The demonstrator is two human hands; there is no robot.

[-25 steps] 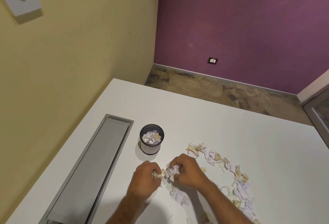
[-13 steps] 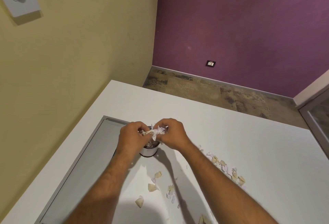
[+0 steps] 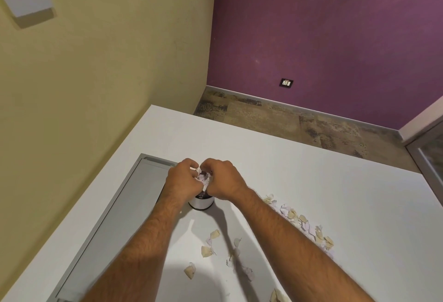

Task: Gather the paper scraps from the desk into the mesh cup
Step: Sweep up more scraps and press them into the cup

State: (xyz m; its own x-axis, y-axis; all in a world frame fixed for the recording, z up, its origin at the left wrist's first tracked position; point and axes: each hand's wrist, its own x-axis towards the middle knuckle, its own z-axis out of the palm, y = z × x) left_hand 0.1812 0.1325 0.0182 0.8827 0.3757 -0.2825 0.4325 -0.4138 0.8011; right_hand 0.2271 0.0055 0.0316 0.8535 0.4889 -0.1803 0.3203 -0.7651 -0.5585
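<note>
The mesh cup [image 3: 201, 203] stands on the white desk [image 3: 311, 181], mostly hidden under my hands; only its lower wall shows. My left hand [image 3: 183, 180] and my right hand [image 3: 221, 179] are pressed together right above its mouth, both curled around a bunch of white and tan paper scraps [image 3: 203, 178]. More paper scraps lie in a strip [image 3: 304, 222] to the right of my right forearm. A few loose ones [image 3: 208, 246] rest on the desk between my forearms.
A long grey cable-tray lid [image 3: 124, 205] is set into the desk left of the cup. The yellow wall runs along the desk's left edge. The desk's far edge drops to a patterned floor [image 3: 287, 119].
My hands lifted a bunch of scraps off the desk and carried it up to the cup; since half a second ago they have sunk closer onto its mouth.
</note>
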